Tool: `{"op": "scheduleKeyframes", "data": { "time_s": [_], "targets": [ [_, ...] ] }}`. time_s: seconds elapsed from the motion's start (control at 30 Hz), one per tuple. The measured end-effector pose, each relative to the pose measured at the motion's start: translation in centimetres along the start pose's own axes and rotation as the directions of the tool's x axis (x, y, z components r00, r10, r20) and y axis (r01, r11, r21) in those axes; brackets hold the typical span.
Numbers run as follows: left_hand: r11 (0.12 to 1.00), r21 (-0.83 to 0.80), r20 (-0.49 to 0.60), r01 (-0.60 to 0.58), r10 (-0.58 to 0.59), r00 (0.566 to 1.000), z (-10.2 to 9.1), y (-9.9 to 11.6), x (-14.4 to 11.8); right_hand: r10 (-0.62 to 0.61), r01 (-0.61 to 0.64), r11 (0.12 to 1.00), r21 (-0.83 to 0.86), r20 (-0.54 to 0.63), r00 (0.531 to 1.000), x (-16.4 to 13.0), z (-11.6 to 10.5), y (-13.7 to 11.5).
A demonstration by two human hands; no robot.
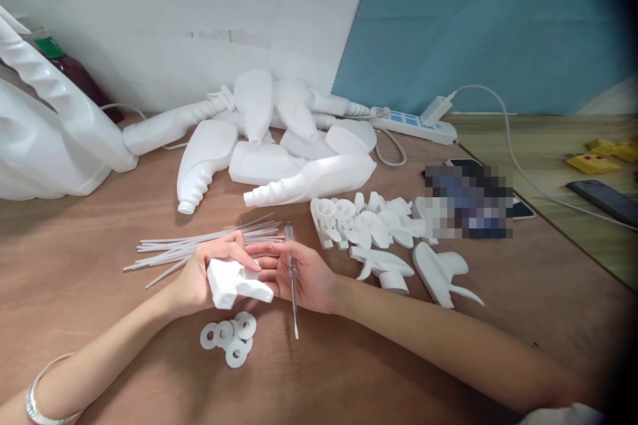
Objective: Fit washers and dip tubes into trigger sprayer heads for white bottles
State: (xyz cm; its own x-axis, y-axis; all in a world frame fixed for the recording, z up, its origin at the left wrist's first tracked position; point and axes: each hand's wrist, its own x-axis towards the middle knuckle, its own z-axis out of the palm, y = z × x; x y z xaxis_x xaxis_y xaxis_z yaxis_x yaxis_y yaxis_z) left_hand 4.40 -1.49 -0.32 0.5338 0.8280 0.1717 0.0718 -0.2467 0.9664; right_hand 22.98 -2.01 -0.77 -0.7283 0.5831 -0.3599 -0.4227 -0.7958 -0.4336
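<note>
Wore one shiny, rounded bangle (32, 405) at the left forearm (119, 339). Clamped the left hand (198, 272) on one glossy, white, angular spray head (223, 284) above the tabletop (359, 372). Held one slim, clear-handled screwdriver (292, 277) across the right hand (316, 281). Had both hands together, overlapping and partly hiding fingers. Could not count the thin, straight tubes (167, 253) or heaped, ribbed-neck bottles (319, 178) behind. Counted two separate trigger heads (432, 270) at right, at least five flat, smooth rings (236, 363) below.
</note>
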Motion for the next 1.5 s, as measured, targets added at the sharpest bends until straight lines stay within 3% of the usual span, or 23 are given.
{"op": "scheduleKeyframes", "data": {
  "time_s": [0.17,0.27,0.33,0.47,0.57,0.73,0.87,1.0,1.23,1.4,1.5],
  "targets": [
    [0.950,0.307,0.007,-0.059,0.060,0.998,0.5,0.3,-0.3,-0.015,0.015,0.999,0.034,-0.002,1.000,0.1,0.0,0.0],
    [0.926,0.348,-0.001,-0.147,0.157,0.988,0.6,0.2,-0.4,-0.027,0.026,0.999,0.047,0.024,0.999,0.2,0.1,0.0],
    [0.950,0.281,-0.061,-0.135,0.158,0.986,0.6,0.3,-0.4,-0.030,0.029,0.998,0.053,0.031,0.999,0.2,0.1,0.0],
    [0.989,0.102,-0.264,0.108,-0.078,0.961,0.4,0.4,-0.5,-0.028,0.025,0.999,0.047,0.062,0.998,0.1,0.2,0.0],
    [0.986,-0.019,-0.343,0.165,-0.161,0.925,0.0,-0.3,-0.6,-0.034,0.034,0.999,0.009,0.107,0.994,0.0,0.2,-0.1],
    [0.975,-0.182,-0.344,0.132,-0.188,0.920,-0.6,-1.3,-0.7,-0.035,0.049,0.996,-0.081,0.165,0.986,-0.2,0.2,-0.1],
    [0.959,-0.228,-0.290,0.168,-0.231,0.929,-0.5,-1.0,-0.7,0.025,0.020,0.979,-0.203,0.220,0.975,-0.4,0.0,0.1],
    [0.953,-0.242,-0.259,0.184,-0.247,0.934,-0.4,-0.9,-0.7,0.010,0.052,0.977,-0.205,0.290,0.957,-0.4,0.0,0.1],
    [0.990,-0.026,-0.414,0.136,-0.135,0.900,-0.1,-0.4,-0.6,-0.033,0.057,0.992,-0.116,0.198,0.980,0.0,0.0,0.1],
    [0.949,0.270,-0.510,0.164,-0.004,0.860,0.7,0.7,-0.7,-0.047,0.068,0.993,-0.096,0.205,0.978,0.1,0.0,0.2],
    [0.935,0.324,-0.528,0.145,0.052,0.848,0.8,0.6,-1.0,-0.047,0.067,0.993,-0.094,0.206,0.978,0.0,0.1,0.1]
  ]
}}
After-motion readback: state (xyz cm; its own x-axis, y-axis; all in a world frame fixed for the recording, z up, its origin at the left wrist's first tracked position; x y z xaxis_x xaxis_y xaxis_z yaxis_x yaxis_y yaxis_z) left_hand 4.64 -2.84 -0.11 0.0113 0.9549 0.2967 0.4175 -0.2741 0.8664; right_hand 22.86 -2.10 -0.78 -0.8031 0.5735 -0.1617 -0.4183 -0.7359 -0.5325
